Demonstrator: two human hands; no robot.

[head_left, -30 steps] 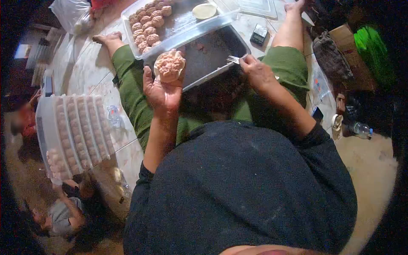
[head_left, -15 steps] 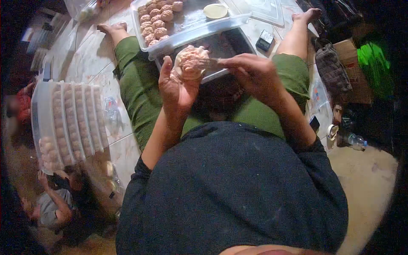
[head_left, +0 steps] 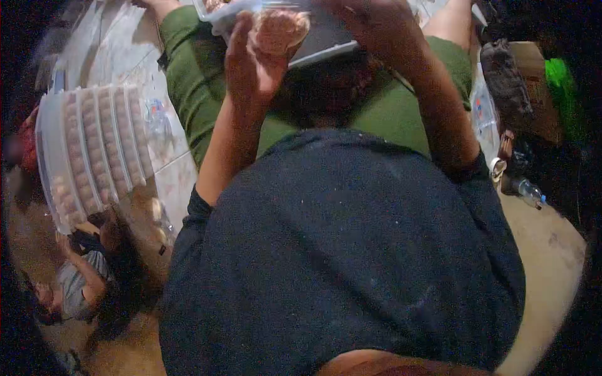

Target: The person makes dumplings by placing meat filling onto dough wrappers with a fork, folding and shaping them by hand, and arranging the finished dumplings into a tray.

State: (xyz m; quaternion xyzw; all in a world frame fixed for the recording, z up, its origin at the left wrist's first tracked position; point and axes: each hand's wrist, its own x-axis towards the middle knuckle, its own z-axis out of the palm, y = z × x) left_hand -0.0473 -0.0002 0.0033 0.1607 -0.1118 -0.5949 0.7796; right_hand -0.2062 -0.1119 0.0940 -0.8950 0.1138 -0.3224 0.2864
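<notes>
In my left hand (head_left: 248,69) rests a dumpling (head_left: 281,31), a pale wrapper with pinkish minced filling, cupped between palm and fingers with the thumb raised beside it. My right hand (head_left: 379,25) is at the top edge, curled and blurred. It grips a thin flat spreading tool, which hardly shows now and whose tip lay on the filling in the earlier view. Beneath both hands is a dark tray with a pale rim (head_left: 326,53). A clear plastic container (head_left: 216,11), partly cut off above, has filled dumplings in it.
Stacked clear containers (head_left: 94,147) full of dumplings stand at left. Another person in a grey shirt (head_left: 94,276) is at lower left. At right are a cardboard box (head_left: 539,94), a roll of tape (head_left: 497,169) and a plastic bottle (head_left: 532,191). My green-trousered legs (head_left: 194,75) flank the tray.
The view has tipped down, so hands and trays sit higher and are partly cut off. The right hand has moved away from the dumpling, up and to the right.
</notes>
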